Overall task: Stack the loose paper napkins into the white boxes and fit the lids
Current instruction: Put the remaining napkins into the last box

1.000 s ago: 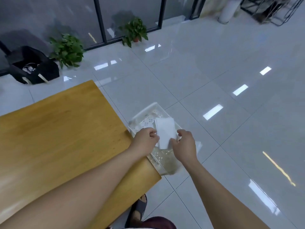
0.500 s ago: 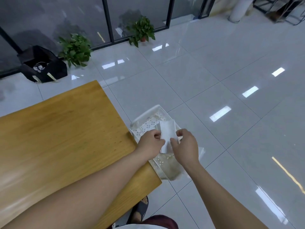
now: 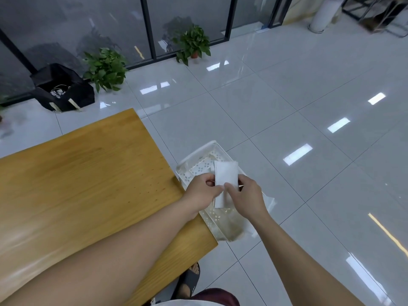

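Observation:
A white paper napkin (image 3: 226, 175) is held upright-flat between both hands, just past the right edge of the wooden table (image 3: 84, 184). My left hand (image 3: 202, 192) pinches its left edge. From the other side, my right hand (image 3: 247, 197) pinches the napkin's lower right part. Below them on the floor stands a white perforated basket (image 3: 205, 157), its near half hidden by my hands. No white box or lid is in view.
The glossy tiled floor (image 3: 287, 107) spreads to the right. Two potted plants (image 3: 106, 69) and a black bag (image 3: 63, 89) stand by the glass wall. A white cylinder (image 3: 323, 15) is at the far right. My sandalled foot (image 3: 187, 281) shows under the table's corner.
My hands have drawn closer together on the napkin, which now stands a little higher between them. The camera has tilted slightly, showing more of the far wall.

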`<state>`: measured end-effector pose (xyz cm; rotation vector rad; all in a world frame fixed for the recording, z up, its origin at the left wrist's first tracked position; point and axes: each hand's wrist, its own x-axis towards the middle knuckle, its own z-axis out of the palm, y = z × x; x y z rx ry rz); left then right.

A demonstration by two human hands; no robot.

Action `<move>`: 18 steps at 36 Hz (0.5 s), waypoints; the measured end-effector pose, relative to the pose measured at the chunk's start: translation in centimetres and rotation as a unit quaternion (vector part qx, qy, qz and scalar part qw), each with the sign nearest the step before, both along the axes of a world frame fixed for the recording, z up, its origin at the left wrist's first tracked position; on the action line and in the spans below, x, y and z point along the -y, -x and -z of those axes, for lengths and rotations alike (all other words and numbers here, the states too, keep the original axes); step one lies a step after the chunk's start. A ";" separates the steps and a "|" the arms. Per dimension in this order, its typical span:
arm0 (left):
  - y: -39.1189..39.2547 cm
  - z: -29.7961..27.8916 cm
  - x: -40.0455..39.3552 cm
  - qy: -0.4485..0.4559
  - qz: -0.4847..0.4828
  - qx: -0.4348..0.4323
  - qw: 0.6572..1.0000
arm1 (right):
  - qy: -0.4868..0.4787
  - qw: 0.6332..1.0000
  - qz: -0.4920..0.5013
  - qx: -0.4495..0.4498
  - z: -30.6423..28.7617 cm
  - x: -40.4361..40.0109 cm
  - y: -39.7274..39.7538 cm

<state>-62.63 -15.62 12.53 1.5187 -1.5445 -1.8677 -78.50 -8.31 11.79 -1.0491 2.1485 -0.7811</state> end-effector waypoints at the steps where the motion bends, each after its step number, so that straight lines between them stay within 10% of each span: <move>1: 0.0 -0.1 0.0 0.008 0.000 0.010 1.000 | 0.002 1.000 -0.003 0.003 0.0 -0.1 0.0; 14: -0.8 -2.3 0.3 -0.026 -0.049 -0.048 0.997 | 0.082 0.996 0.034 -0.014 -2.6 -1.1 0.9; 18: -1.9 -2.8 0.7 -0.042 -0.024 -0.101 0.994 | 0.061 0.990 0.052 0.117 -4.2 -0.2 0.3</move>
